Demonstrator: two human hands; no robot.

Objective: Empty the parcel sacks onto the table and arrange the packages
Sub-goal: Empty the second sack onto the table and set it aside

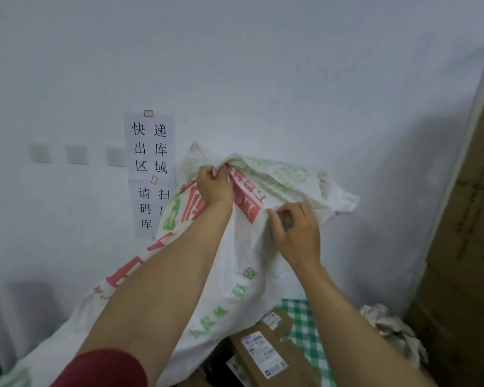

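A large white woven parcel sack (243, 263) with red and green print is lifted in front of the wall, its bottom end raised and its mouth down at the table. My left hand (214, 188) is clenched on a bunched fold at the sack's top. Lower and to the right, my right hand (296, 233) grips the fabric. Brown cardboard packages (266, 350) with white shipping labels lie under the sack's lower end on the table with a green checked cloth (305, 322).
Paper signs (151, 146) with black characters hang on the white wall, beside three wall switches (76, 155). Stacked cardboard boxes (470, 219) rise along the right edge. Crumpled pale wrapping (394, 333) lies at the table's right.
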